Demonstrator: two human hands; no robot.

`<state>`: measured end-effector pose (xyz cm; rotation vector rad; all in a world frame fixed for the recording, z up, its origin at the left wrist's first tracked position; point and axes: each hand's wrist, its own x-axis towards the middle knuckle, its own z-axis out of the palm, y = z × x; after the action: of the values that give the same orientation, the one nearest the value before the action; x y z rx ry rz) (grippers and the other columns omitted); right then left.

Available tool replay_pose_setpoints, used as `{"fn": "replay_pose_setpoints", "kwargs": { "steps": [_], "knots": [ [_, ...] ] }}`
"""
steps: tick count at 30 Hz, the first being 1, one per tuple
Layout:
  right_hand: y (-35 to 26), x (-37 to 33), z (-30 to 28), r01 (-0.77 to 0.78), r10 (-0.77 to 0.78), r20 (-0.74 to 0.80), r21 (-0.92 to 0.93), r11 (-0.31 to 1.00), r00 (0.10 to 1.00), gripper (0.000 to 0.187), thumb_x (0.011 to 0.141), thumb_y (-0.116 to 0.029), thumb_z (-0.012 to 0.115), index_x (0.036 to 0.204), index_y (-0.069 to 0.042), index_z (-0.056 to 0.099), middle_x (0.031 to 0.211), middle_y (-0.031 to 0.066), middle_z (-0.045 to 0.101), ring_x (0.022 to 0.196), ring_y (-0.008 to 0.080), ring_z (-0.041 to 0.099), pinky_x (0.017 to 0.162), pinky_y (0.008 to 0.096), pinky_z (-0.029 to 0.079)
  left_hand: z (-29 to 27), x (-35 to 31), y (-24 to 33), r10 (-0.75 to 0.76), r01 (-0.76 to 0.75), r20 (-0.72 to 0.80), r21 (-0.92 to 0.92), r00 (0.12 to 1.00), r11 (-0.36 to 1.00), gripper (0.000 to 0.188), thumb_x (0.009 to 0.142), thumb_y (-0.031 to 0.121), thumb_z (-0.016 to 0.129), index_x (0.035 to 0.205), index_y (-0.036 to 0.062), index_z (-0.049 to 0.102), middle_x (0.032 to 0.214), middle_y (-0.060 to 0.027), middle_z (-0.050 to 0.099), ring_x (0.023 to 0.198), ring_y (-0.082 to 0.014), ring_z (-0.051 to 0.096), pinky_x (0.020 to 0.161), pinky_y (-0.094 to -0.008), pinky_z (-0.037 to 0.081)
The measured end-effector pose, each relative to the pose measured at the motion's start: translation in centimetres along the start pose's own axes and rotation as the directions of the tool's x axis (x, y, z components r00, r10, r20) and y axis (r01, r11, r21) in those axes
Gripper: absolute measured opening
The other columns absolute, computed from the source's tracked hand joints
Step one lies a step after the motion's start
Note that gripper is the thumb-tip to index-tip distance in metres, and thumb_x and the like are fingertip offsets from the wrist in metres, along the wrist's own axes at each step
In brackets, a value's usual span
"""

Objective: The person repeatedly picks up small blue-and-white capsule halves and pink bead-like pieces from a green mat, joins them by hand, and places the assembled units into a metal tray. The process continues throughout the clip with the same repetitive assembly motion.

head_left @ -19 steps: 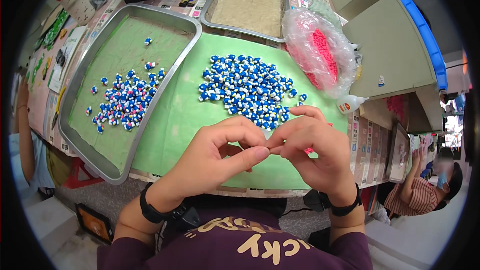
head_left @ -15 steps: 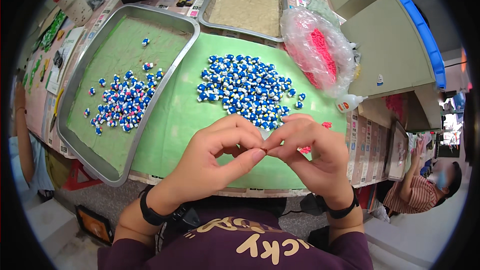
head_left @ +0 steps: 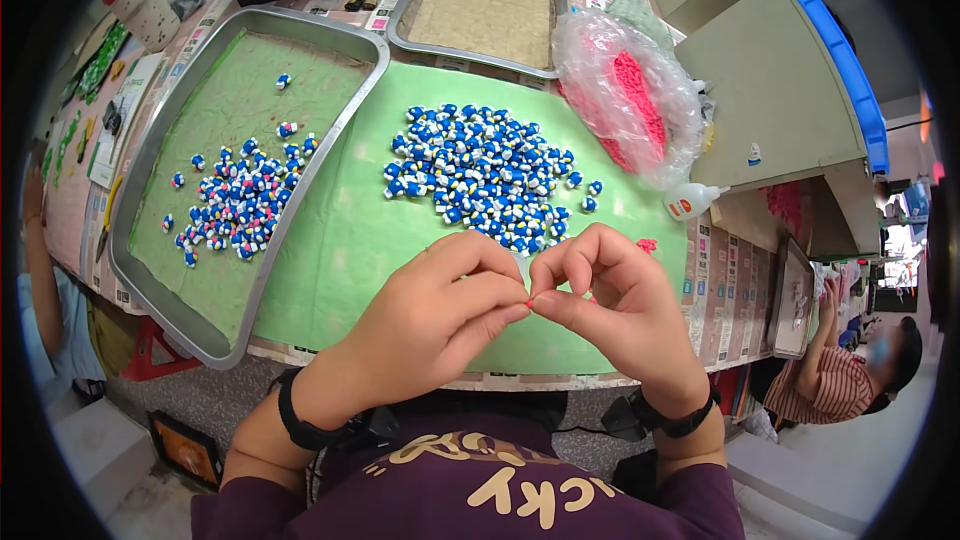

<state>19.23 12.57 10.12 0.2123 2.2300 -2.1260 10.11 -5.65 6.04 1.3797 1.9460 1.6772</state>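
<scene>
Pink speck shows between the fingertips

From my remote seat I see that the right hand has lifted its curled fingers, baring a tiny pink piece that was hidden a moment ago; I take this as shaping it by touch. Each grip is pinched nearly together, thumb to forefinger, meeting the left hand at the piece; which one bears it I can't tell. It sits above the green sheet, nearer me than the blue-and-white pile
</scene>
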Motion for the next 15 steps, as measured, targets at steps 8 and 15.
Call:
{"fn": "replay_pose_setpoints", "kwargs": {
  "steps": [8, 15],
  "knots": [
    [0.9, 2.0, -1.0, 0.246, -0.226, 0.120, -0.679, 0.692, 0.967, 0.019, 0.082, 0.006, 0.061, 0.088, -0.006, 0.047, 0.079, 0.0060, 0.058, 0.077, 0.0234, 0.060, 0.082, 0.0356, 0.042, -2.0, -0.7, -0.6, -0.390, 0.342, -0.094, -0.327, 0.916, 0.881, 0.028, 0.086, -0.009, 0.058, 0.112, -0.0007, 0.066, 0.109, -0.0085, 0.058, 0.094, -0.0147, 0.061, 0.078, -0.0257, 0.056],
    [1.6, 2.6, -0.7, 0.278, -0.221, 0.180, -0.753, 0.597, 0.959, 0.019, 0.080, 0.006, 0.059, 0.089, -0.007, 0.048, 0.075, 0.0050, 0.055, 0.074, 0.0261, 0.059, 0.084, 0.0378, 0.041, -2.4, -1.5, -1.5, -0.469, 0.343, -0.096, -0.558, 0.878, 0.756, 0.027, 0.089, -0.005, 0.062, 0.116, -0.0030, 0.062, 0.111, -0.0084, 0.062, 0.098, -0.0144, 0.062, 0.082, -0.0275, 0.057]
  ]
}}
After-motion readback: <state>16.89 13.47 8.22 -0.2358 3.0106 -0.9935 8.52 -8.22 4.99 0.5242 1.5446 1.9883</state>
